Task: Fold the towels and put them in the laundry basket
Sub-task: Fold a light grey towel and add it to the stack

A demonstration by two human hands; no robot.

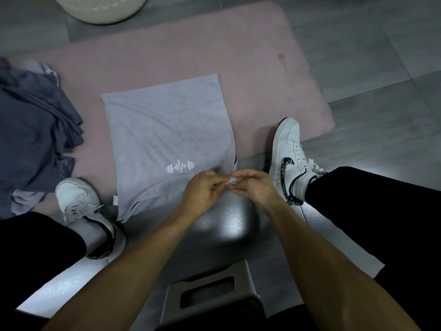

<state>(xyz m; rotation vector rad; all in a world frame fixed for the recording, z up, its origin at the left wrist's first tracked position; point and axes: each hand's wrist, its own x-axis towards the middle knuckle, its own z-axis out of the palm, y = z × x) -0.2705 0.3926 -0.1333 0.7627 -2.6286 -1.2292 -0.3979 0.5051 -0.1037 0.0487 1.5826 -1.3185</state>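
A light grey towel (pixel 167 130) with a white dumbbell logo lies folded flat on the pink mat (pixel 250 68), its near edge hanging over onto the floor. My left hand (pixel 202 189) and my right hand (pixel 253 187) meet at the towel's near right corner, and both pinch a small white tag there between thumb and fingers. A heap of dark blue-grey towels (pixel 33 130) lies crumpled at the left of the mat. The white laundry basket (pixel 102 8) stands at the top left, mostly cut off by the frame.
My two white sneakers (pixel 81 206) (pixel 288 154) stand on either side of the towel. A grey stool (pixel 210 290) sits below between my legs. Grey tiled floor (pixel 381 68) surrounds the mat.
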